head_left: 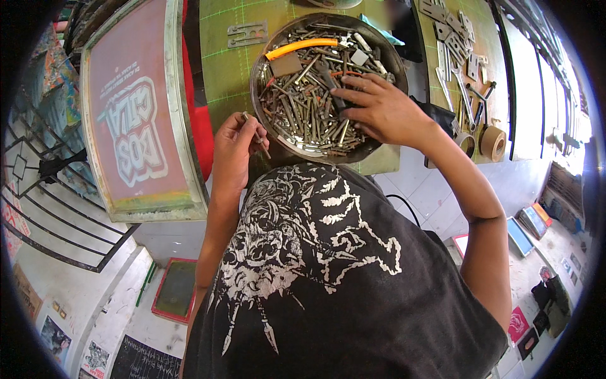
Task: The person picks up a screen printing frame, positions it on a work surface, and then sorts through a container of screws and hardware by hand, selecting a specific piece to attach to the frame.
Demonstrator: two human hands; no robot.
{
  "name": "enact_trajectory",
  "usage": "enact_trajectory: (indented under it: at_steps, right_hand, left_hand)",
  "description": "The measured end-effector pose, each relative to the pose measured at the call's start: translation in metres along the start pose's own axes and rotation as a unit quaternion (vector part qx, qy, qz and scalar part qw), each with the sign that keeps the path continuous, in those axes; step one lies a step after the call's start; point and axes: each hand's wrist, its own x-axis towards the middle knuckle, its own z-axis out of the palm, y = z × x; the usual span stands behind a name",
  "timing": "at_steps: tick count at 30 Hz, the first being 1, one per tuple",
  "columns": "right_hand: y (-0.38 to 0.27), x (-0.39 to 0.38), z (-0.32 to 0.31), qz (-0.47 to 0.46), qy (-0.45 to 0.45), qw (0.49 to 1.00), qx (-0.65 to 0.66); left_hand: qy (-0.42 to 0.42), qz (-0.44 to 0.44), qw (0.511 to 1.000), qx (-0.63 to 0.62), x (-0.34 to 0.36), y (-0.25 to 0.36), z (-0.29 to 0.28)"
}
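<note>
A round metal pan (257, 95) full of loose bolts and screws (303, 114) sits on the green cutting mat in front of me. At its left rim, my left hand (235, 148) is closed on a long thin bolt (264, 149), pinched between thumb and fingers; part of it is hidden by them. My right hand (385, 112) reaches over the right side of the pan with fingers apart, their tips among the pieces beside a dark metal part (338, 100). An orange curved strip (302, 47) and a brown square piece (286, 64) lie on the heap.
A framed printing screen (136, 120) stands at the left, close to my left forearm. On the mat (221, 69) lies a slotted metal plate (247, 34). A board at the right holds metal brackets (451, 38), wrenches (464, 95) and a tape roll (493, 143).
</note>
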Motion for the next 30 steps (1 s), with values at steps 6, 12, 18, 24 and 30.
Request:
enact_trajectory:
  at_steps: [6,12,18,24,30]
  right_hand:
    - [0.025,0.001,-0.012,0.113,0.047,0.992,0.013]
    - [0.011,0.049,0.015,-0.006,0.086,0.996,-0.015]
    - [0.011,0.044,0.021,-0.004,0.004,1.000,-0.014]
    - [0.007,0.041,0.023,0.013,0.062,0.998,0.024]
    - [0.002,0.044,0.026,0.001,0.071,0.997,-0.013]
  left_hand:
    - [0.000,0.003,1.000,0.004,0.003,-0.002,-0.001]
    - [-0.009,0.012,1.000,0.002,0.005,0.000,0.000]
    - [-0.013,0.016,1.000,0.015,0.002,0.002,-0.003]
    - [-0.018,0.014,1.000,0.007,0.002,0.000,0.001]
    - [-0.025,0.017,0.999,-0.013,0.000,0.001,0.001]
